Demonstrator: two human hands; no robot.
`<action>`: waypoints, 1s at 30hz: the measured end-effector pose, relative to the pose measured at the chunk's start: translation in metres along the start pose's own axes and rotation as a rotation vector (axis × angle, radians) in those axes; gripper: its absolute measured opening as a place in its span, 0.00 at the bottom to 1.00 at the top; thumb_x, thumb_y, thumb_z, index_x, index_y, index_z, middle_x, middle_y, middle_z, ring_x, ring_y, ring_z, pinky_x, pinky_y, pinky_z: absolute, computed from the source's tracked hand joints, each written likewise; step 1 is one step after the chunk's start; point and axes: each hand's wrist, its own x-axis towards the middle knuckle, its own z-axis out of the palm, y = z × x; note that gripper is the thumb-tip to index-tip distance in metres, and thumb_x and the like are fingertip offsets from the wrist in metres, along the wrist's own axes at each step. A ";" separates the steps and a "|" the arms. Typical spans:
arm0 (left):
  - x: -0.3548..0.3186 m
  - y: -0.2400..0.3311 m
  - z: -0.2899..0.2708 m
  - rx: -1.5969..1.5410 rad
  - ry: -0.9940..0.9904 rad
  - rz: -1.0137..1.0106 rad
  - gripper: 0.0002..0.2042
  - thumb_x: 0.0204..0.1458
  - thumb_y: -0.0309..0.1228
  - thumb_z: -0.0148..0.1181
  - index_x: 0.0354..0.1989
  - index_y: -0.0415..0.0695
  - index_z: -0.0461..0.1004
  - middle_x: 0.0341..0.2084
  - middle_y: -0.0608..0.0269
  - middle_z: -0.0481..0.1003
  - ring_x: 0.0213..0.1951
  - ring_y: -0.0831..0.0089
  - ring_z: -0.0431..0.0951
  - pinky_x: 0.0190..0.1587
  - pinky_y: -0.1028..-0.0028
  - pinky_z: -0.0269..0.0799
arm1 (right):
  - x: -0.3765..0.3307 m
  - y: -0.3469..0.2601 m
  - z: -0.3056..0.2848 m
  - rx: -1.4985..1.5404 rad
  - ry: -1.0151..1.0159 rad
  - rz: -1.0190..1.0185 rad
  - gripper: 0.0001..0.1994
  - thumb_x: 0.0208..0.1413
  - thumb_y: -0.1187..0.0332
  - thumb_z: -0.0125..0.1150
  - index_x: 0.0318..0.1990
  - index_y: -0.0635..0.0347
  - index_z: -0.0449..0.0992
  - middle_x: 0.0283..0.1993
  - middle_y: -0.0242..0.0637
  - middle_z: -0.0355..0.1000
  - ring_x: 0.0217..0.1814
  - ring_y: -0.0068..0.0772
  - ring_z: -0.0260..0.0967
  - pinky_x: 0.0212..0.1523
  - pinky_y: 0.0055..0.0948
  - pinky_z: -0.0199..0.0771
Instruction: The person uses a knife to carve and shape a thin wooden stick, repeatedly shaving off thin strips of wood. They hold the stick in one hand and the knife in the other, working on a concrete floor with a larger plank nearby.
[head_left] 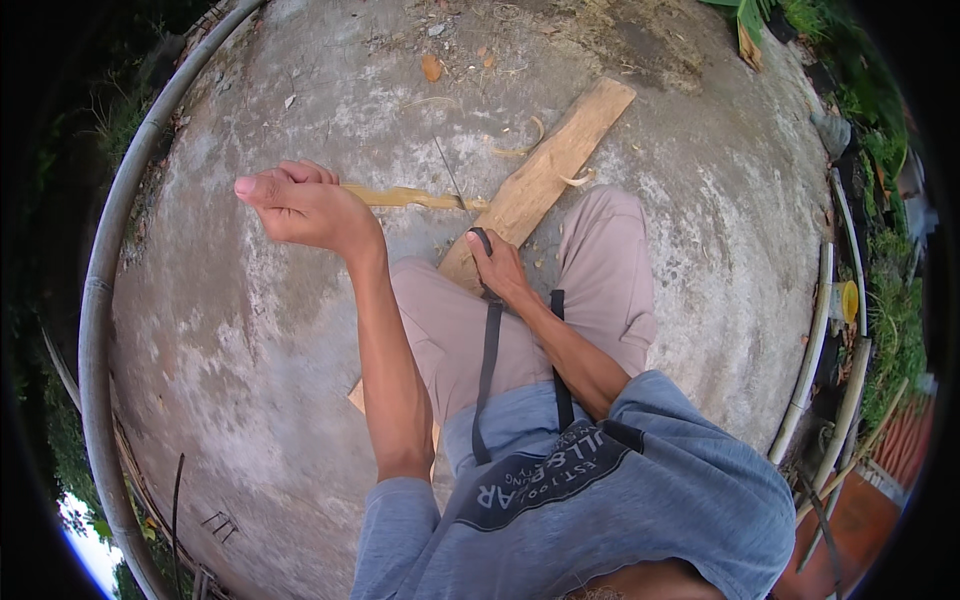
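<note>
My left hand (305, 208) is closed around one end of a yellowish bamboo strip (400, 196), thumb outward on the left. The strip runs to the right, and its far end reaches the edge of a rough wooden plank (556, 158). In my right hand (503, 268) is the black handle of a knife (447, 166), its thin dark blade angling up and left. The blade crosses the strip close to the plank; whether it touches cannot be made out. The plank lies slantwise, passing between my legs, its near part hidden by them.
Curled shavings (525, 140) lie beside the plank on the stained concrete floor (250, 330). Dry leaves (431, 68) are scattered ahead. A long bamboo pole (98, 290) curves along the left side. More poles (808, 360) and a yellow container (849, 299) are at the right edge, near plants.
</note>
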 end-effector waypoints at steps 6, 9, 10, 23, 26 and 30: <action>0.002 -0.010 0.005 -0.001 -0.016 0.005 0.28 0.75 0.52 0.31 0.21 0.50 0.50 0.11 0.72 0.53 0.14 0.81 0.53 0.16 0.76 0.53 | 0.015 0.027 -0.005 -0.103 0.138 -0.171 0.26 0.70 0.47 0.53 0.43 0.68 0.76 0.25 0.51 0.76 0.22 0.46 0.77 0.33 0.44 0.76; 0.008 -0.008 -0.006 -0.022 -0.007 -0.038 0.28 0.75 0.53 0.31 0.22 0.49 0.49 0.12 0.72 0.53 0.14 0.81 0.53 0.16 0.76 0.52 | 0.005 0.008 -0.005 -0.057 0.033 -0.034 0.26 0.70 0.47 0.54 0.43 0.68 0.76 0.25 0.50 0.75 0.22 0.43 0.77 0.32 0.43 0.75; 0.009 -0.009 -0.006 -0.014 -0.003 -0.030 0.27 0.75 0.53 0.31 0.23 0.49 0.49 0.12 0.72 0.53 0.14 0.81 0.52 0.16 0.76 0.52 | 0.002 0.004 -0.005 -0.043 0.011 -0.063 0.26 0.70 0.47 0.54 0.43 0.68 0.76 0.24 0.49 0.75 0.22 0.42 0.77 0.31 0.42 0.75; 0.014 -0.020 -0.014 -0.044 0.008 -0.051 0.26 0.75 0.54 0.31 0.26 0.50 0.48 0.13 0.72 0.50 0.16 0.80 0.49 0.16 0.76 0.48 | 0.026 0.045 0.000 -0.063 0.087 -0.097 0.28 0.70 0.44 0.53 0.41 0.69 0.75 0.25 0.52 0.75 0.21 0.42 0.77 0.31 0.43 0.76; 0.017 -0.020 -0.015 -0.026 0.020 -0.030 0.26 0.75 0.54 0.31 0.26 0.50 0.48 0.13 0.72 0.49 0.16 0.80 0.49 0.16 0.75 0.47 | 0.017 0.025 0.000 -0.015 0.022 -0.087 0.29 0.69 0.44 0.53 0.39 0.69 0.75 0.24 0.50 0.74 0.22 0.43 0.77 0.32 0.44 0.76; 0.015 -0.019 -0.019 -0.016 0.027 -0.048 0.27 0.74 0.56 0.31 0.25 0.50 0.46 0.14 0.71 0.49 0.16 0.79 0.49 0.16 0.74 0.46 | 0.017 0.025 -0.006 0.079 -0.006 0.020 0.29 0.69 0.43 0.53 0.39 0.69 0.74 0.22 0.48 0.74 0.22 0.41 0.77 0.32 0.43 0.76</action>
